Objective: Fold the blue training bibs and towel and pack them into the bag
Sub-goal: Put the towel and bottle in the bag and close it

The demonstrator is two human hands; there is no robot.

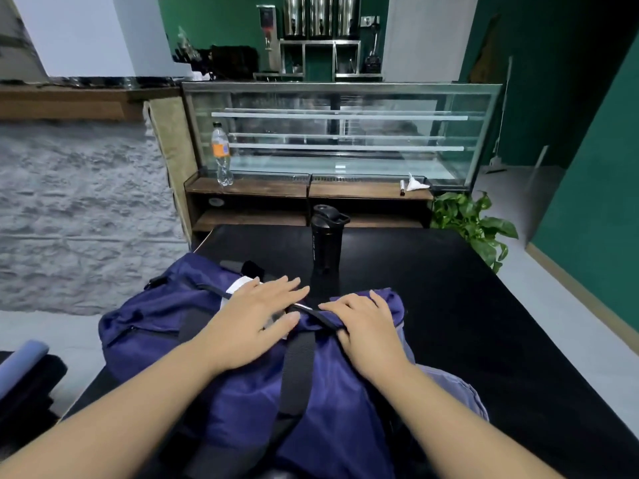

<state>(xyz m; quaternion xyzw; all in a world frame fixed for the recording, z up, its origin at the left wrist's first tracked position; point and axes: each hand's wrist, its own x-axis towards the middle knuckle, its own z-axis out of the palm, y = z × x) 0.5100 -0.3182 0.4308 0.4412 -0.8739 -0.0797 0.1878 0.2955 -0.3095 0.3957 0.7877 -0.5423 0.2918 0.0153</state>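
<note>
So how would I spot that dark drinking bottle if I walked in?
Find the black table with the navy fabric bag on it. Just beyond the bag stands a tall black plastic bottle with a flip lid, upright. The only other bottle is clear, orange-labelled, on the wooden shelf behind.

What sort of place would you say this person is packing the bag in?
Probably a café or drinks shop: a glass display case faces the table, with steel dispensers and a blender on the counter behind.

1 bag [242, 402], 2 hands, 1 black shaker bottle [325, 236], 1 plastic bottle [221, 157], 1 potted plant [473, 226]
</note>
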